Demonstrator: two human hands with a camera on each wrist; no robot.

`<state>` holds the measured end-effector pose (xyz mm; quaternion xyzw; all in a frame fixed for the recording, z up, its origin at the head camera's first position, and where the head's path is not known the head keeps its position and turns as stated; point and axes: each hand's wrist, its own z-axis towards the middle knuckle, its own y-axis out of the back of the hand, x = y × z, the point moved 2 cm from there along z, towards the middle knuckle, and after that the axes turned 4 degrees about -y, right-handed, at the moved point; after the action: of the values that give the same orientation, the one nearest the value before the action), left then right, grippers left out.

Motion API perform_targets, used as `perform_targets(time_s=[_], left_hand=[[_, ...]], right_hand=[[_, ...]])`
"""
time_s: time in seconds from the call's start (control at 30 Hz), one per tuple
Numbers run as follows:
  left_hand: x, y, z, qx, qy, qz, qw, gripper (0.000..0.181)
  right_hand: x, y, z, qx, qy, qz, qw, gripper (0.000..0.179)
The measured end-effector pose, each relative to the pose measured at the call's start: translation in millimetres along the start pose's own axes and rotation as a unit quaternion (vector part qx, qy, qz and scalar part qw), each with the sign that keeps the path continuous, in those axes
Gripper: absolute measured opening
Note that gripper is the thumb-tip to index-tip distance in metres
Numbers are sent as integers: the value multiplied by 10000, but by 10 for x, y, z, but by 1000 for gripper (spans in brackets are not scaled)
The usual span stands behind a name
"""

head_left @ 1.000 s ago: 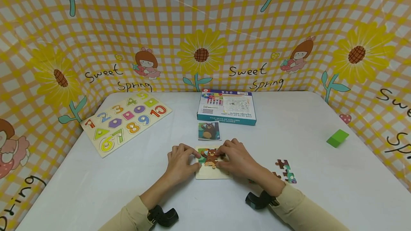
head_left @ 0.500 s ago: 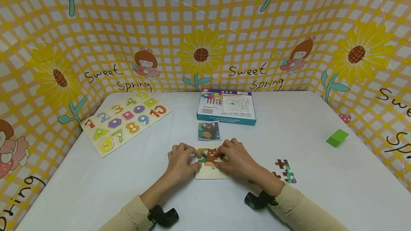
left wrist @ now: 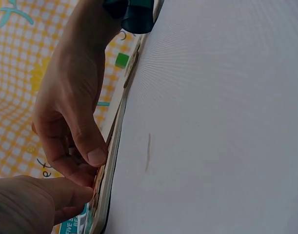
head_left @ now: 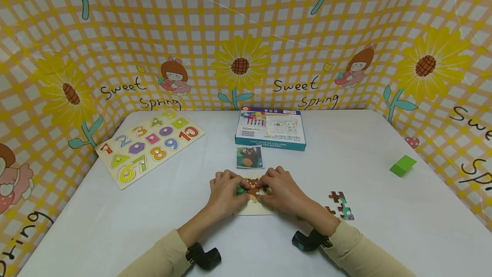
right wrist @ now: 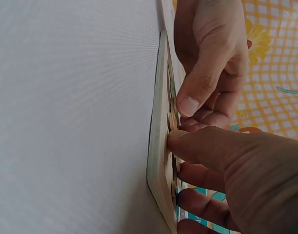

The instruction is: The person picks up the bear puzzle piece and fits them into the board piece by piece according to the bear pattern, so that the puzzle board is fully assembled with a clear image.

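A wooden puzzle board (head_left: pixel 254 211) lies at the table's middle, with joined bear puzzle pieces (head_left: pixel 253 192) on its upper part. From the left, my left hand (head_left: pixel 228 194) reaches over these pieces, thumb and index fingertip set on them. My right hand (head_left: pixel 283 192) grips at the pieces' right side with bent thumb and fingers. In the right wrist view the thumb (right wrist: pixel 180 140) touches the raised edge of a puzzle piece. The two hands nearly meet over the bear, covering much of it. Behind the board lies a bear picture card (head_left: pixel 250 157).
Loose puzzle pieces (head_left: pixel 337 197) lie right of the right forearm, which partly hides some. A blue-edged box (head_left: pixel 270 129) stands behind the card. A number and shape board (head_left: pixel 150 148) is at back left; a green block (head_left: pixel 403 166) sits far right.
My left hand has moved right, from the board's left edge onto the bear pieces, closer to the right hand. The right hand stays almost in place.
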<state>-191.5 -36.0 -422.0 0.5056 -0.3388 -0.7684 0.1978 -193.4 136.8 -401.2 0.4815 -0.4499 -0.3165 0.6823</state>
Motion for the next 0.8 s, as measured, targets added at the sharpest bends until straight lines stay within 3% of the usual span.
perform_targets(time_s=[0.8], left_hand=[[-6,-1,-6,45,-10,162,9999,12]], right_hand=[[17,18,1,74,28,184,9998,14]])
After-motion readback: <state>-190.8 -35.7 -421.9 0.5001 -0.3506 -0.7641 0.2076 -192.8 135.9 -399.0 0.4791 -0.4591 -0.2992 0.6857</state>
